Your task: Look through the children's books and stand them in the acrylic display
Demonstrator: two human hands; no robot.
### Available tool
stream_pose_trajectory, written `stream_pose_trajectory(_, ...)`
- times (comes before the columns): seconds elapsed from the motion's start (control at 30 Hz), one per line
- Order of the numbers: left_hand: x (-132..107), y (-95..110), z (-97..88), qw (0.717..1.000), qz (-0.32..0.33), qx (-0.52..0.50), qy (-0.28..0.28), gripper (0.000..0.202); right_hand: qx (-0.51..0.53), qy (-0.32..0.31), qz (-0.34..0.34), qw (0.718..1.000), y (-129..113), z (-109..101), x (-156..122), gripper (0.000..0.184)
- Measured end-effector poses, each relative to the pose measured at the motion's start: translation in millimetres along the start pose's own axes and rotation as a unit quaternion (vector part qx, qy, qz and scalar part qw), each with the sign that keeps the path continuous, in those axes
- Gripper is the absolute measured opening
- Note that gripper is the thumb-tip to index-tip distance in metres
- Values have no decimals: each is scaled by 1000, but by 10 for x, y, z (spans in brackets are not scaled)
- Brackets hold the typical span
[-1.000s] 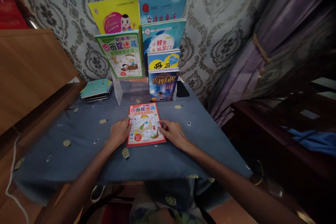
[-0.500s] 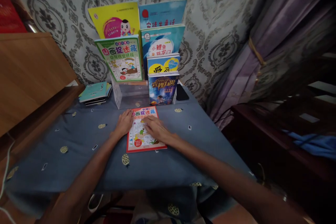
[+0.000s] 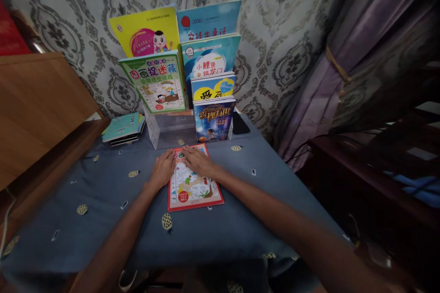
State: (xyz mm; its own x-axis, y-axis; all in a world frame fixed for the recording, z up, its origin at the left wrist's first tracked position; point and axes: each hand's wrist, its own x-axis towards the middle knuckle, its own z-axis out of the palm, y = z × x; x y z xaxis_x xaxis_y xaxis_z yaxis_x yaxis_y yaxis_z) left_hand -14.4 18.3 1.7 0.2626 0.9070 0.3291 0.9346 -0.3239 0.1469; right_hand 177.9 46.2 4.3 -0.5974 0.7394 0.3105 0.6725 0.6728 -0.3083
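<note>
A red-bordered children's picture book [image 3: 195, 187] lies closed and flat on the blue tablecloth in front of a clear stand. My left hand [image 3: 162, 168] rests at its upper left edge, fingers stretched forward. Across the upper part of the cover lies my right hand [image 3: 199, 162], its fingers out flat and hiding part of the title. Just beyond both hands, the clear acrylic book stand [image 3: 168, 128] holds several upright books, among them a green-edged picture book [image 3: 160, 84] on the left and a dark blue book [image 3: 213, 121] at the lower right.
A small stack of books [image 3: 123, 128] sits at the table's back left, beside a wooden panel [image 3: 41, 105]. Behind the stand's right side lies a black phone [image 3: 240, 123]. A purple curtain [image 3: 316, 68] hangs at the right, by dark furniture.
My right hand has slid up and left over the cover, from the picture to the title. My left hand stays at the left edge. The camera view has shifted slightly.
</note>
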Motion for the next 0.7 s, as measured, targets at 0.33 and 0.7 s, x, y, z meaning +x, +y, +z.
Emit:
stream_pose_trajectory(0.33, -4, 19, -15, 1000, -9, -16, -9, 40, 1, 8, 73, 997, 416, -235, -370, 45)
stream_pose_trajectory(0.7, 103, 62, -89, 998, 32, 28, -48, 41, 27, 20, 72, 997, 442, -257, -371, 42)
